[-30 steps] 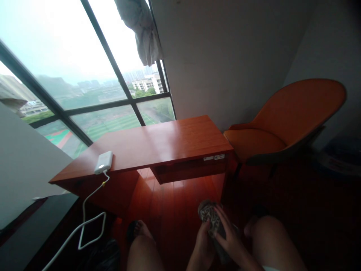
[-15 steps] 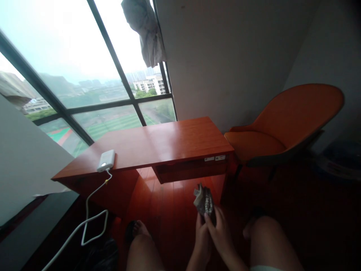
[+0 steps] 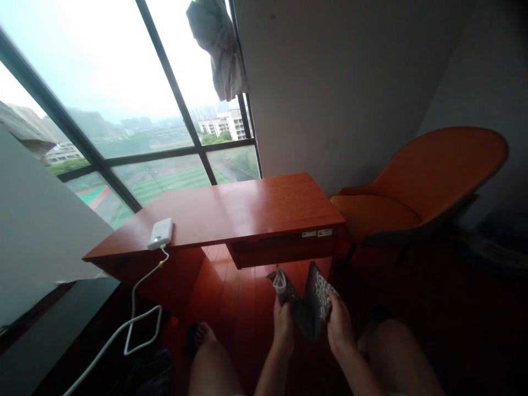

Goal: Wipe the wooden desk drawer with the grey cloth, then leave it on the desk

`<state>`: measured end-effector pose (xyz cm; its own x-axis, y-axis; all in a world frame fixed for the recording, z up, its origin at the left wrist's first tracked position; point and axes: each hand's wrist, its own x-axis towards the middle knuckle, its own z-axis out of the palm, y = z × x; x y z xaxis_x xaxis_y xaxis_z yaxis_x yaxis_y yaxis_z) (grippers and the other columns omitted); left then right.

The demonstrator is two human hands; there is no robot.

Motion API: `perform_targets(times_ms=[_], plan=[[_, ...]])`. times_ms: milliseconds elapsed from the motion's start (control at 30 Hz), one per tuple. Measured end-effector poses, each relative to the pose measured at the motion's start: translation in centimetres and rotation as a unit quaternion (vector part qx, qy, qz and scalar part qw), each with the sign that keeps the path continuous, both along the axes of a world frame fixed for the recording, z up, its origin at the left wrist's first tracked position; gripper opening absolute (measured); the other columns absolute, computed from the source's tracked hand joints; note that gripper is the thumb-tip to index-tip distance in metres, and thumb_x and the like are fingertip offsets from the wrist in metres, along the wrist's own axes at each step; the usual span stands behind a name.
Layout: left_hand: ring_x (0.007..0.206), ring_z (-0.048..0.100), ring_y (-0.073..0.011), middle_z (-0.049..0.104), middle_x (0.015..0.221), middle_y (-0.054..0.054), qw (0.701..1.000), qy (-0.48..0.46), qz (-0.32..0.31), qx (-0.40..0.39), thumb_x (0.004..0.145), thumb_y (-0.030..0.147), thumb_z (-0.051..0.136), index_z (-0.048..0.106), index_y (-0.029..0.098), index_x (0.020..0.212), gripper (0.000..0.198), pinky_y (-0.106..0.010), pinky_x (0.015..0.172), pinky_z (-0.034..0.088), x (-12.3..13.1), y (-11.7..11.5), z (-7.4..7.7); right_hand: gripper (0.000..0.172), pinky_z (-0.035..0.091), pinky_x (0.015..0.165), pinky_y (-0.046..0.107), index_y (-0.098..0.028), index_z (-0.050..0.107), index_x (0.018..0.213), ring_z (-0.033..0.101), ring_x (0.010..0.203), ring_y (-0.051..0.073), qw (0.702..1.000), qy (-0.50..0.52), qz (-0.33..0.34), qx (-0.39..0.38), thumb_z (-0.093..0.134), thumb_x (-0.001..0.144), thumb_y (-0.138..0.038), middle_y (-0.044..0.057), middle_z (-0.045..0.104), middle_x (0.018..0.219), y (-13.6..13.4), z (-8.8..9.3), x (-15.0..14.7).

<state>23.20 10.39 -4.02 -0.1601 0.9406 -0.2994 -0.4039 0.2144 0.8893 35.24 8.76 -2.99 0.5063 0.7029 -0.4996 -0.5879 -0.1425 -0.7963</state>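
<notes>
A grey-brown cloth (image 3: pixel 307 318) with a white raised-looking pattern hangs in a V between my two hands, low in front of the desk. My left hand (image 3: pixel 284 323) is closed on its left end, where a pale rolled or folded edge sticks up. On the other side my right hand (image 3: pixel 340 325) pinches the right part, beside the white pattern. The cloth's middle sags between the hands. What exact kind of cloth item it is, I cannot make out.
A reddish wooden desk (image 3: pixel 247 212) stands ahead under the window. On its left end lies a white power bank (image 3: pixel 160 233) with a white cable (image 3: pixel 132 308) trailing down left. An orange chair (image 3: pixel 437 176) is at the right. My legs flank my hands.
My hands have moved apart, the left one leftward and the right one rightward. The cloth, bunched up before, is now spread open between them. The view has shifted slightly.
</notes>
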Motion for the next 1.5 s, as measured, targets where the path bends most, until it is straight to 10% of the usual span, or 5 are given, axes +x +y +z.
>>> perform_targets(times_ms=[567, 900, 1100, 1300, 1500], plan=[[0.101, 0.071, -0.0281, 0.076, 0.108, -0.012, 0.99, -0.128, -0.056, -0.013, 0.067, 0.033, 0.082, 0.07, 0.016, 0.113, 0.051, -0.035, 0.089, 0.054, 1.4, -0.5, 1.6, 0.053, 0.03, 0.123, 0.051, -0.029, 0.063, 0.129, 0.046, 0.139, 0.024, 0.764, -0.523, 0.355, 0.127, 0.036, 0.092, -0.056, 0.004, 0.058, 0.148, 2.0, 3.4, 0.3], [0.093, 0.07, -0.0212, 0.076, 0.106, -0.005, 0.99, -0.05, 0.042, 0.122, 0.078, 0.036, 0.073, 0.066, 0.02, 0.117, 0.043, -0.032, 0.083, 0.055, -2.2, 5.8, 15.4, 0.07, 0.037, 0.12, 0.048, -0.013, 0.049, 0.136, 0.052, 0.136, 0.03, 0.901, -0.349, 0.258, -0.016, 0.045, 0.082, -0.057, 0.02, 0.051, 0.15, 0.9, -6.7, 8.6], [0.122, 0.058, -0.0268, 0.062, 0.14, -0.007, 0.768, 0.517, 0.008, 0.377, 0.085, 0.014, 0.052, 0.054, 0.027, 0.14, 0.056, -0.04, 0.102, 0.047, -0.7, 13.8, 22.7, 0.069, 0.04, 0.117, 0.043, -0.005, 0.053, 0.131, 0.058, 0.131, 0.029, 0.86, -0.344, 0.371, -0.071, 0.043, 0.08, -0.051, 0.024, 0.06, 0.141, -1.6, -12.7, 7.7], [0.144, 0.031, -0.04, 0.04, 0.157, -0.017, 0.539, 0.776, -0.175, 0.278, 0.083, 0.029, 0.058, 0.04, 0.022, 0.151, 0.071, -0.063, 0.116, 0.022, 2.6, 16.8, 16.7, 0.057, 0.044, 0.112, 0.037, -0.006, 0.055, 0.131, 0.061, 0.128, 0.024, 0.768, -0.425, 0.474, -0.079, 0.04, 0.085, -0.035, 0.021, 0.063, 0.138, -2.5, -11.9, 6.2], [0.148, 0.023, -0.042, 0.031, 0.162, -0.019, 0.513, 0.791, -0.147, 0.299, 0.087, 0.039, 0.055, 0.032, 0.022, 0.155, 0.074, -0.066, 0.117, 0.013, 2.9, 16.4, 13.5, 0.05, 0.046, 0.105, 0.036, -0.011, 0.06, 0.127, 0.063, 0.121, 0.025, 0.689, -0.454, 0.557, -0.09, 0.044, 0.083, -0.027, 0.017, 0.068, 0.131, -3.8, -9.4, 5.5]])
